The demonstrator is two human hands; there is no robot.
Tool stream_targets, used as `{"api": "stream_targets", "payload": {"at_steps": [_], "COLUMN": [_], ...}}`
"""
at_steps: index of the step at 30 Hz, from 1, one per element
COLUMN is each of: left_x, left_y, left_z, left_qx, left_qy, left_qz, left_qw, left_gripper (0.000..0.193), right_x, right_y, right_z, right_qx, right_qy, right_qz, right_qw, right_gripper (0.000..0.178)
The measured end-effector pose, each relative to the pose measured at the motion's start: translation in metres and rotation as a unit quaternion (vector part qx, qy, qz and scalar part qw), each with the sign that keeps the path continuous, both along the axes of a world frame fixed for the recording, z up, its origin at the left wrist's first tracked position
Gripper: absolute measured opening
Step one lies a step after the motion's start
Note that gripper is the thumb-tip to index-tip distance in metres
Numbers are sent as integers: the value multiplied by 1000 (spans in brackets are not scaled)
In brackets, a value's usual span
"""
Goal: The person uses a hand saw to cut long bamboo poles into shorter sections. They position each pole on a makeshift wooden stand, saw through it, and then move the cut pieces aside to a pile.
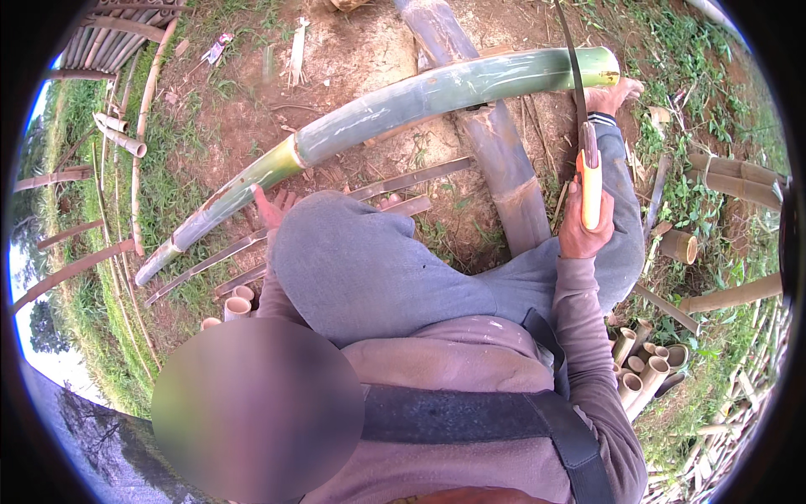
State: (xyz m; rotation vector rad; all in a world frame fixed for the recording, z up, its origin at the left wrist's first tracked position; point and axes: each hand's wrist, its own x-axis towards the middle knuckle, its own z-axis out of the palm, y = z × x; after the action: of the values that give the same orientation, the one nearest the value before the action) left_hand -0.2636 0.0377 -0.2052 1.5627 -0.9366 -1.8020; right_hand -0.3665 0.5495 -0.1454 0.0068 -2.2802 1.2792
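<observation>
My right hand (581,228) grips the yellow-orange handle of a long machete (590,186). Its dark blade rises past the end of a long green bamboo pole (395,101). The pole lies curved across bare earth in front of my knees. A bare foot (617,92) rests against the pole's right end. My left hand (273,206) shows beyond my left knee with fingers spread. It is close to the pole and holds nothing. My grey trousers hide its palm.
A grey bamboo trunk (504,168) lies under the green pole. Split bamboo strips (407,179) lie beside my knees. Short cut bamboo tubes stand at the right (638,374) and left (237,304). More poles (730,172) lie in the grass at the right.
</observation>
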Motion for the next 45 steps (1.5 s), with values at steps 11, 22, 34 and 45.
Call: {"api": "stream_targets", "payload": {"at_steps": [11,22,34,45], "left_x": [-40,-75,-117,-201], "left_y": [-75,13,139,153], "left_z": [-63,-48,28,75], "left_qx": [52,84,-581,-513], "left_qy": [155,153,-50,-292], "left_qz": [59,36,-474,-707], "left_qw": [985,984,659,390], "left_gripper": [72,79,49,92], "right_x": [-18,-101,-46,36], "right_y": [10,66,40,14], "right_z": [4,1,33,49], "right_qx": [42,91,-179,-113], "right_qy": [-17,3,4,-99], "right_qz": [-5,-7,63,108], "right_qw": [999,996,982,983], "right_gripper": [24,31,39,54]}}
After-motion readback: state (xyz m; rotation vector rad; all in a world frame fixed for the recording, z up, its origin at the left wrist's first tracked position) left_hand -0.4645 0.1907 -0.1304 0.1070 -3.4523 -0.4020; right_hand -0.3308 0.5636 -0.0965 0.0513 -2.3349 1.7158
